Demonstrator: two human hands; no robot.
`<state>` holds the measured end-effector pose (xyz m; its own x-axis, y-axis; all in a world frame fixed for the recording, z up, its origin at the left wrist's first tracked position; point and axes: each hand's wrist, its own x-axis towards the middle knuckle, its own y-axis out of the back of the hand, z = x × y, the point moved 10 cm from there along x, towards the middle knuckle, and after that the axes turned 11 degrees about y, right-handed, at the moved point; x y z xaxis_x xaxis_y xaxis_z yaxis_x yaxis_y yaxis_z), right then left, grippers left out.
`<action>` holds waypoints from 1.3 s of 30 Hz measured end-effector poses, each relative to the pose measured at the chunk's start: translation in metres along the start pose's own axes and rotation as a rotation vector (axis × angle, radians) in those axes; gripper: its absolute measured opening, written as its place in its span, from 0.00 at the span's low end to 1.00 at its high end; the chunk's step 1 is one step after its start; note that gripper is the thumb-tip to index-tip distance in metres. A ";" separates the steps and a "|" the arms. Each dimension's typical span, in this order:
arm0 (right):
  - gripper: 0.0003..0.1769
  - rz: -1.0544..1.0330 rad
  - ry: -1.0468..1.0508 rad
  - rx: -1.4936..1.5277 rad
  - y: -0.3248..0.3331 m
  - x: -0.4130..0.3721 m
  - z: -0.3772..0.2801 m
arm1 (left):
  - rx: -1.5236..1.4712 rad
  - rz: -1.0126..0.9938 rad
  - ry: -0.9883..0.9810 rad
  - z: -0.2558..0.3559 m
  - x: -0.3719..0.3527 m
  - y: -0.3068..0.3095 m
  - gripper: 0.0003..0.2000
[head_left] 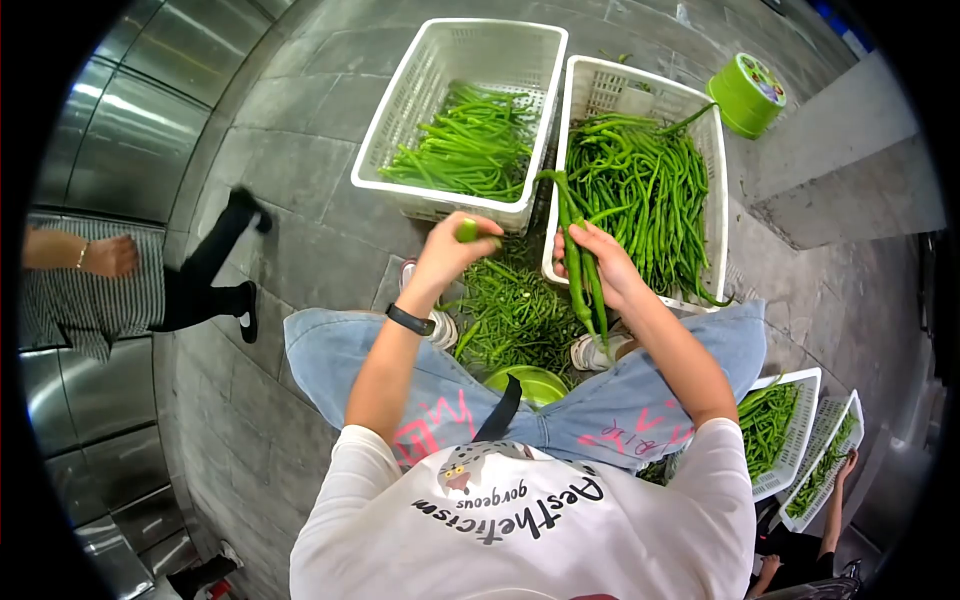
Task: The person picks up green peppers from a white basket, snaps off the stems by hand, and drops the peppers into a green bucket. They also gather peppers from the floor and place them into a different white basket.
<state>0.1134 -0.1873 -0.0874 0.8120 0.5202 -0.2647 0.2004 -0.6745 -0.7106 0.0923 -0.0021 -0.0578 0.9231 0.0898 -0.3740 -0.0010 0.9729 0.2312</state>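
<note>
My right hand (598, 260) is closed around a few long green chili peppers (580, 285), which hang down past my fingers at the near left corner of the right crate (724, 190). That crate is full of long green peppers (645, 205). My left hand (455, 250), with a dark band on the wrist, is closed on a short light-green piece (467, 231) whose kind I cannot make out. It is held just in front of the left crate (450, 208), which has trimmed-looking green peppers (470, 145) inside. Below my hands lies a heap of green stems and bits (515, 315).
A green bowl or basin (530, 384) sits between my legs. A green round stool (746, 95) stands beside a pillar (840, 150). Another person (90, 280) walks at left. Crates of peppers (775, 430) stand at right, a person's arm (835, 505) touching one.
</note>
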 end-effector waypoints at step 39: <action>0.15 0.052 -0.037 0.036 0.008 -0.004 -0.012 | 0.278 -0.306 -0.581 0.058 -0.062 -0.083 0.10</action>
<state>0.1179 -0.2011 -0.0841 0.7997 0.5047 -0.3253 0.1382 -0.6818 -0.7183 0.0578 -0.1011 -0.0020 0.9220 -0.3822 0.0626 0.3178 0.8390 0.4416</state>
